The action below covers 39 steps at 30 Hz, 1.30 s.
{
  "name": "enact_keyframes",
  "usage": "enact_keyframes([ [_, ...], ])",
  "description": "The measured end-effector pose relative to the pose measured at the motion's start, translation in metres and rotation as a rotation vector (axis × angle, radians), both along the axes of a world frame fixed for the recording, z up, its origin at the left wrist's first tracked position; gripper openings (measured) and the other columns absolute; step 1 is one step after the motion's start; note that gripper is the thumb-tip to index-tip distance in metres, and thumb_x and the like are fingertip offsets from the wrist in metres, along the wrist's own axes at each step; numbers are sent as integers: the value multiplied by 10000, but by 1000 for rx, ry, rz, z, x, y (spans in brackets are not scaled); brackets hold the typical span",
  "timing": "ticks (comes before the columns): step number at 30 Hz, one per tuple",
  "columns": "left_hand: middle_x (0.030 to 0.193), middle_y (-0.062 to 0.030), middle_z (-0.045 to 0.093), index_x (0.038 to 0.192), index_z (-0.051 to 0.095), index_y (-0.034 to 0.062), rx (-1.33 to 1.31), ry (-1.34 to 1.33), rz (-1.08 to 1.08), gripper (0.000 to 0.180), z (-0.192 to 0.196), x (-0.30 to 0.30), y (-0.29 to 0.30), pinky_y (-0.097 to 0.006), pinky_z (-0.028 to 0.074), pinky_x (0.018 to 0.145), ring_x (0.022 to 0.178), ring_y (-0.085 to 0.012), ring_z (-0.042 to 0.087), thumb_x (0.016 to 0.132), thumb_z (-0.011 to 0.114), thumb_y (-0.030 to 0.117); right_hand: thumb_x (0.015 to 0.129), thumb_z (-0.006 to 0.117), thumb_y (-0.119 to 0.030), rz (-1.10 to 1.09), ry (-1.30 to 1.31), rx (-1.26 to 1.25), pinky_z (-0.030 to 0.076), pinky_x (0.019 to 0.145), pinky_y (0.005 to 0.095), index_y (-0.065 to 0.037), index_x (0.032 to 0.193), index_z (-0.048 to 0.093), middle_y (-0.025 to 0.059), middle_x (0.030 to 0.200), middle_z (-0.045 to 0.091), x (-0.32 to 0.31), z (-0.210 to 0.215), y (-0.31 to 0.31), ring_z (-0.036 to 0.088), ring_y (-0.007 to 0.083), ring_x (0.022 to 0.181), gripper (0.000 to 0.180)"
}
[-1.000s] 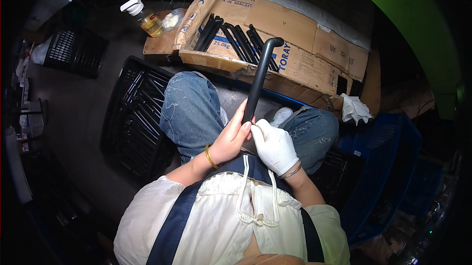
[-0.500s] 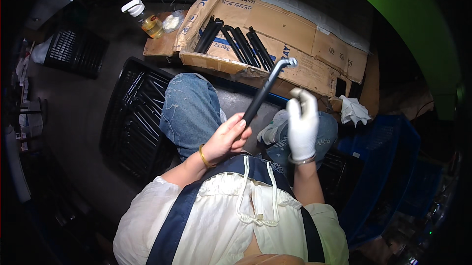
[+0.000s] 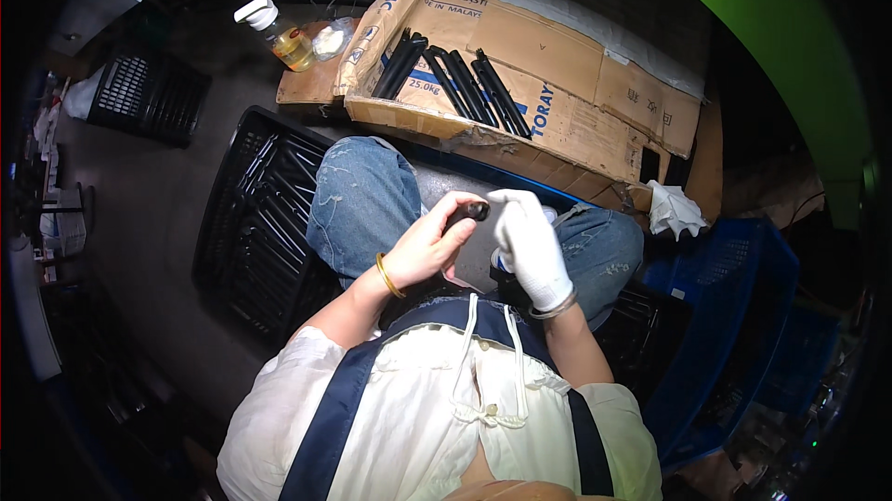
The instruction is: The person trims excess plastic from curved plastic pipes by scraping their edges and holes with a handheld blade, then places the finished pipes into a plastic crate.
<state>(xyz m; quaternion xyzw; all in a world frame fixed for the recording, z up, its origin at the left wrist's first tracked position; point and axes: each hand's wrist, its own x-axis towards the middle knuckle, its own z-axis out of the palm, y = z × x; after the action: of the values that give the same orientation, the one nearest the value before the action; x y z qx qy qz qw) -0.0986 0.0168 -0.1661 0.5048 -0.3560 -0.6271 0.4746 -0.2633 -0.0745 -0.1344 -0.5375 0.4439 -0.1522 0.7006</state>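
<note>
Both hands met over the lap on a black rod.
The left hand point(image 3: 429, 243) had its fingers point(image 3: 455, 208) curled tight around the rod point(image 3: 472, 213), only its dark end showing; the gloved right hand point(image 3: 530, 243) touched that end, fingers bent, its grip hidden. More rods point(image 3: 469, 85) lay beyond on cardboard point(image 3: 576, 64).

Seated, blue jeans. Bare left hand point(image 3: 429, 243) gripping black rod end point(image 3: 471, 213); white-gloved right hand point(image 3: 530, 243) touching it. Black rods point(image 3: 455, 83) on flattened cardboard point(image 3: 557, 83). Black crate point(image 3: 255, 231) beside left knee.
</note>
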Motion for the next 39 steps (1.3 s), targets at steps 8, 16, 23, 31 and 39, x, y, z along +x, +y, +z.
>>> enact_keyframes([
  [8, 683, 39, 400, 1237, 428, 102, 96, 193, -18, 308, 13, -1, -3, -173, 316, 394, 461, -18, 321, 1056, 386, 348, 935, 559, -134, 189, 173, -818, 528, 645, 396, -39, 989, 633, 155, 883, 659, -4, 20, 12, 659, 345, 767, 132],
  [16, 731, 37, 431, 1127, 434, 105, 127, 109, -28, 286, 16, -4, -2, -195, 314, 399, 472, -23, 359, 1041, 436, 378, 941, 568, -196, 233, 231, -892, 513, 563, 418, -89, 951, 616, 134, 794, 635, 1, 28, 10, 640, 354, 667, 117],
  [23, 801, -5, 502, 1129, 487, 67, 1, -124, -8, 287, 7, -3, -3, -235, 404, 606, 700, -59, 441, 1033, 481, 337, 953, 549, -232, 308, 313, -875, 503, 528, 429, -111, 890, 577, 128, 716, 618, -2, 28, 8, 631, 349, 614, 139],
  [31, 833, -33, 543, 1138, 499, 42, 93, -191, -61, 306, 0, 0, -5, -281, 444, 703, 755, -113, 500, 1022, 508, 325, 960, 535, -256, 290, 352, -885, 501, 525, 445, -113, 876, 572, 134, 698, 630, -4, 14, 10, 632, 354, 600, 170],
  [39, 852, -78, 586, 1128, 503, 37, 18, -245, -150, 247, 21, 7, 2, -319, 463, 749, 800, -153, 548, 1005, 534, 250, 951, 538, -206, 216, 499, -1141, 525, 569, 418, -80, 899, 607, 151, 779, 634, -26, -12, -28, 656, 322, 650, 153],
])
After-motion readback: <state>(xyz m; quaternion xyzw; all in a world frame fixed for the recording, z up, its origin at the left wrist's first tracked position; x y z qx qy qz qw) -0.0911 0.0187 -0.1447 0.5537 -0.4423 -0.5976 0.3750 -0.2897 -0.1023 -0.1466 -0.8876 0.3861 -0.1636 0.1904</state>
